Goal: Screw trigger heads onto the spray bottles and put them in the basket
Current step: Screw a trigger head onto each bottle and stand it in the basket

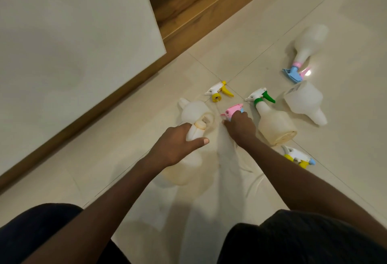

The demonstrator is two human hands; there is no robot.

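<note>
On a tiled floor (240, 33), a person's left hand (178, 148) wraps the neck of an uncapped spray bottle (188, 171) while the right hand (240, 126) closes over a pink trigger head (233, 110) lying just beside it — both arms reach forward, wrists bent down. The next move likely calls for lifting the head, feeding its dip tube into the mouth, seating the collar square, then twisting. Other bottles and loose heads lie scattered toward the floor's right side; no basket is in view.

Looking steeply down from head height at a tiled floor (240, 39), facing forward past both forearms, close over bottles scattered near a wooden plinth (188, 39).
</note>
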